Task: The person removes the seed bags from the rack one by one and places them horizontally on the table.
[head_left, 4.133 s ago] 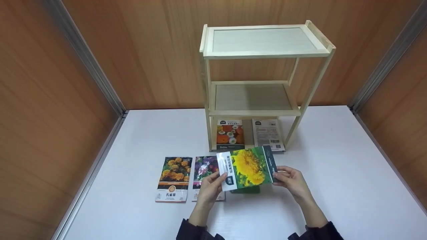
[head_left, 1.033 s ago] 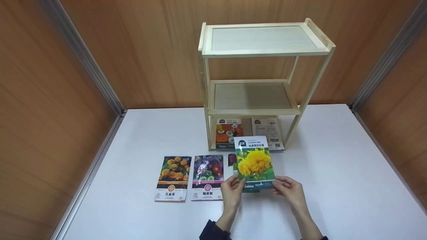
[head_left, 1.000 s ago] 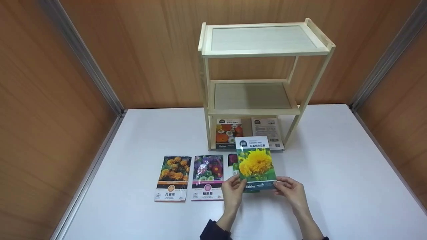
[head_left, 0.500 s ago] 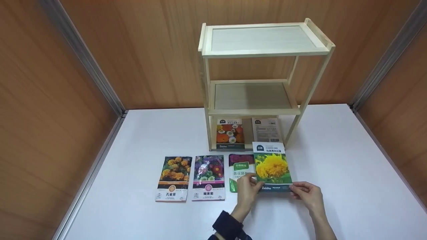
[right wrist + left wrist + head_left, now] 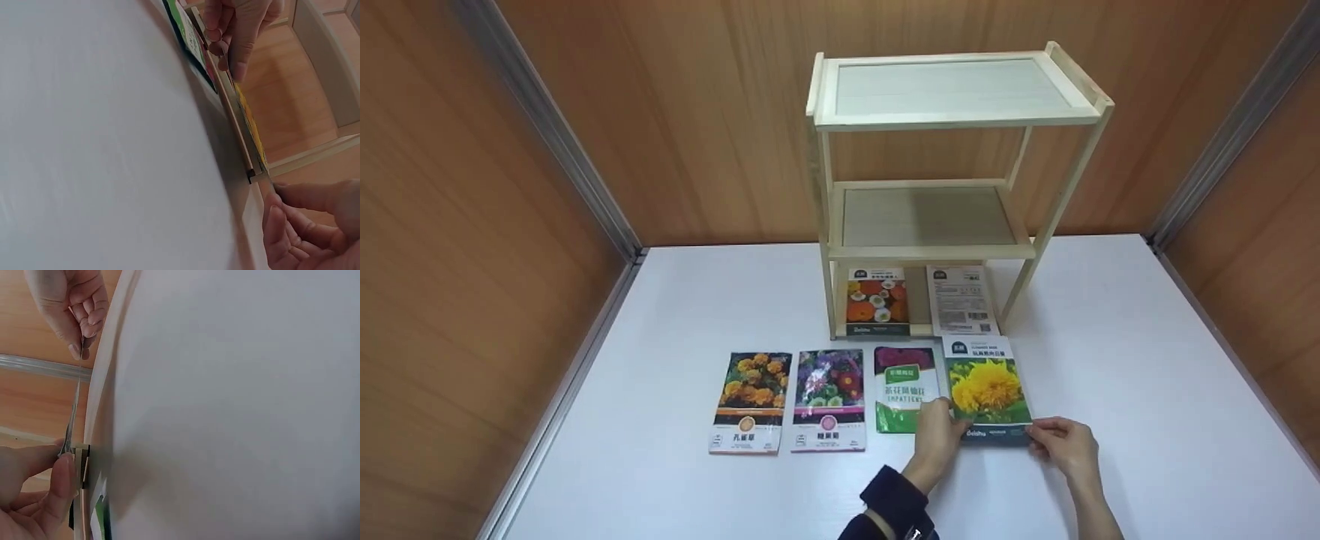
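A seed packet with a yellow sunflower picture faces up in front of the shelf's right side. My left hand pinches its lower left corner between thumb and fingers. At the lower right corner, my right hand pinches it too. Both wrist views show the packet edge-on, with the table surface below it; its yellow print shows in the right wrist view. Just left of it lies a green and white seed packet, partly covered by my left hand. Further left are a purple flower packet and an orange flower packet.
A pale wooden three-tier shelf stands at the back of the white table. On its bottom tier lean an orange and white flower packet and a packet with its printed back outward. Wood-grain panels enclose the table.
Both hands have turned the sunflower packet from sideways to upright, then moved it right and lower toward the table. The green packet beside it has come into view.
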Available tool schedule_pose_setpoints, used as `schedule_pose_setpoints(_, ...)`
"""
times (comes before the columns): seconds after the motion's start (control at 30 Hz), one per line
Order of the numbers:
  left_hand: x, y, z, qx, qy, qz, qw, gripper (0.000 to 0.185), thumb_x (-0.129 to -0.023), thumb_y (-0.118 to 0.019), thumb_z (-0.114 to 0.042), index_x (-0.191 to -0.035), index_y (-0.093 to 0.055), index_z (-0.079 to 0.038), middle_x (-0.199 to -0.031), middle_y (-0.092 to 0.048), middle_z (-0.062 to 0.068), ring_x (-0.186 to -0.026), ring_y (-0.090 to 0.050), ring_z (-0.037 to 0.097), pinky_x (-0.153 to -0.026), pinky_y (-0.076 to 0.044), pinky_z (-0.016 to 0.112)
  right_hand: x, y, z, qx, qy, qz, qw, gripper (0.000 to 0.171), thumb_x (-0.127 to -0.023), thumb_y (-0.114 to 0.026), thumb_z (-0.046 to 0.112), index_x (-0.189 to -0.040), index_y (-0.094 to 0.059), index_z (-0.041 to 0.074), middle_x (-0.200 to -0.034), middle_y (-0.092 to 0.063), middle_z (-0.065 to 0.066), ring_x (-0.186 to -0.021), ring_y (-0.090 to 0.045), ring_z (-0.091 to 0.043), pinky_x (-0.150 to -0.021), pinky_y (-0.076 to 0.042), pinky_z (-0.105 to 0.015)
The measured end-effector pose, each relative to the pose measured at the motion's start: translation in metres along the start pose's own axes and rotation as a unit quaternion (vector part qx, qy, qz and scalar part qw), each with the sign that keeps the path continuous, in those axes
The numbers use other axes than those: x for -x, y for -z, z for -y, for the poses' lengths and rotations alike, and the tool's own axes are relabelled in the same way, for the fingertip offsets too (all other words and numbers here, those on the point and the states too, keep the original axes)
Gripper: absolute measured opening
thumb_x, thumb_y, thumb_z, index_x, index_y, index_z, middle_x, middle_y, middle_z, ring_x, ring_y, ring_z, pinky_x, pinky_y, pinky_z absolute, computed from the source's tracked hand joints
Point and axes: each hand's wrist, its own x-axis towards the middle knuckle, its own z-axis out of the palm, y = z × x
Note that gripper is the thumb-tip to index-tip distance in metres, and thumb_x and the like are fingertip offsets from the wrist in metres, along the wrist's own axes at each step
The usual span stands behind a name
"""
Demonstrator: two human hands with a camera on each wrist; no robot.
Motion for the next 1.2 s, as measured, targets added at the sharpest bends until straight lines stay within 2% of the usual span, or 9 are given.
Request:
schedule_pose_setpoints(0.37,0.010,-0.001,0.007,0.026,0.002,0.009,0.9996,0.024,-0.071,-0.070,0.000,-0.091,-0.058,-0.001,-0.085,-0.056,0.002,-0.075,-0.052,0.010,-0.062,-0.044,0.022,0.003,-0.005,-0.009,-0.010,-0.011,-0.003,1.000,0.024,-0.077,-0.062,0.001,-0.095,-0.057,-0.014,-0.064,-0.062,-0.005,-0.054,-0.059,-0.013,-0.051,-0.050,-0.023)
schedule_pose_setpoints(0.57,0.011,0.001,0.006,0.024,0.013,0.025,0.9993,0.029,-0.071,-0.068,0.002,-0.096,-0.056,-0.003,-0.089,-0.055,0.001,-0.083,-0.052,0.011,-0.068,-0.044,0.023,0.003,-0.006,-0.011,-0.014,-0.023,0.008,1.000,0.023,-0.079,-0.061,0.000,-0.096,-0.056,-0.014,-0.063,-0.062,-0.006,-0.054,-0.060,-0.013,-0.051,-0.050,-0.022)
schedule_pose_setpoints(0.7,0.008,0.003,0.002,0.016,0.023,0.042,0.9987,0.028,-0.069,-0.069,0.003,-0.094,-0.057,-0.003,-0.086,-0.059,0.000,-0.083,-0.054,0.010,-0.070,-0.045,0.024,0.002,-0.004,-0.010,-0.008,-0.026,0.014,1.000,0.024,-0.078,-0.060,0.000,-0.096,-0.056,-0.015,-0.062,-0.061,-0.005,-0.054,-0.059,-0.013,-0.051,-0.050,-0.023)
schedule_pose_setpoints(0.87,0.003,0.003,-0.001,-0.016,0.025,0.049,0.9984,0.021,-0.067,-0.071,0.003,-0.085,-0.061,-0.002,-0.072,-0.061,0.002,-0.070,-0.057,0.009,-0.060,-0.045,0.022,-0.001,-0.004,-0.010,0.015,-0.030,0.011,0.999,0.024,-0.078,-0.061,0.002,-0.095,-0.057,-0.015,-0.061,-0.060,-0.004,-0.052,-0.058,-0.012,-0.050,-0.049,-0.024)
schedule_pose_setpoints(1.0,0.001,0.003,-0.002,-0.030,0.030,0.053,0.9977,0.020,-0.068,-0.071,0.004,-0.085,-0.061,-0.001,-0.072,-0.061,0.003,-0.069,-0.055,0.007,-0.059,-0.045,0.021,-0.002,-0.004,-0.010,0.031,-0.029,0.006,0.999,0.022,-0.078,-0.061,0.003,-0.092,-0.058,-0.013,-0.060,-0.059,-0.004,-0.051,-0.057,-0.012,-0.048,-0.048,-0.023)
schedule_pose_setpoints(1.2,0.001,0.004,-0.003,-0.027,0.038,0.059,0.9972,0.025,-0.066,-0.071,0.005,-0.088,-0.061,-0.002,-0.077,-0.061,0.003,-0.074,-0.056,0.009,-0.064,-0.047,0.022,-0.002,-0.003,-0.009,0.068,-0.022,0.010,0.997,0.019,-0.078,-0.062,0.005,-0.087,-0.060,-0.011,-0.058,-0.058,-0.004,-0.050,-0.056,-0.012,-0.048,-0.047,-0.024)
